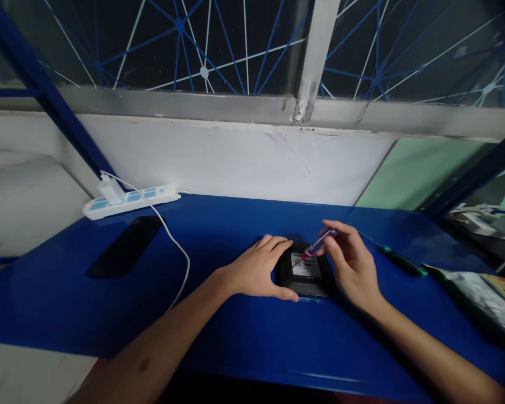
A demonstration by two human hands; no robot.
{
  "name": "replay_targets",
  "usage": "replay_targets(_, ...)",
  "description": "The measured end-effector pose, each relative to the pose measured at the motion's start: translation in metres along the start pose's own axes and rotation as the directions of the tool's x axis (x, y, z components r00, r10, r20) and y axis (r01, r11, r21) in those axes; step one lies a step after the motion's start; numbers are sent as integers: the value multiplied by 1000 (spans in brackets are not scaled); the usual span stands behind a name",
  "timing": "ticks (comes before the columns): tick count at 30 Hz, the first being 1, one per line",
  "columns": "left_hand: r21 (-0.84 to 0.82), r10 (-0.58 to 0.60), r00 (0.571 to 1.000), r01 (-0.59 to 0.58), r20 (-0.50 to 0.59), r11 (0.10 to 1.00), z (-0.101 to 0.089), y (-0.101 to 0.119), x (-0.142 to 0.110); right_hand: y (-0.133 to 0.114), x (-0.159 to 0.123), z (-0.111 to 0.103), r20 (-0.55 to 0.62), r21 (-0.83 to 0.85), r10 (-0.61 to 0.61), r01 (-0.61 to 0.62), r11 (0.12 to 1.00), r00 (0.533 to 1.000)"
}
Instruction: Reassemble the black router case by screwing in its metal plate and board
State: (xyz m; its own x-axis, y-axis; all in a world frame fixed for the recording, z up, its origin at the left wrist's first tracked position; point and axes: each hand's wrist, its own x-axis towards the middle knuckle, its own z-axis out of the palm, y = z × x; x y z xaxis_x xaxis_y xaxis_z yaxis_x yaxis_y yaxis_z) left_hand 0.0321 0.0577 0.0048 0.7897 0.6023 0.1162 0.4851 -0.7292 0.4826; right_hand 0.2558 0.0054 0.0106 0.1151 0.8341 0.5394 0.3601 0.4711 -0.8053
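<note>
A flat black device [313, 287] with a white printed label [305, 265] lies on the blue table. My left hand [258, 268] grips its left side, fingers at the far edge and thumb at the near edge. Between the thumb and fingers of my right hand [353, 261] is a small screwdriver [320, 242] with a clear purple handle and a red collar. It slants down to the left, and its thin tip reaches the device near the label's left side. Whether the tip sits in a screw is too small to tell.
On the left are a black phone [128, 247] and a white power strip [137, 198] with a plugged-in charger [110, 189], its white cable [174, 240] crossing the table. A green-handled screwdriver [404, 262] and a silvery bag [483, 292] lie right. A white wall [235, 160] stands behind.
</note>
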Motion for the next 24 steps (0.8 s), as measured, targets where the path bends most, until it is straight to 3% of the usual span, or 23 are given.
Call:
replay_targets(6,5,-4,1000,4,12,1000,0,0,0,3,-2,-1,24,-15,38,-38,999,999)
replay_targets(12,-4,-20,999,20,31,1000,-2,2,0,2,-3,0,36,76,60,-63,995,998)
replay_targets(20,-34,2,1000,-2,15,999,0,-1,0,5,-2,1,-74,9,-46,47,999,996)
replay_targets(24,-30,0,1000,1,23,1000,0,-1,0,4,-2,0,-26,42,-16,17,999,1000)
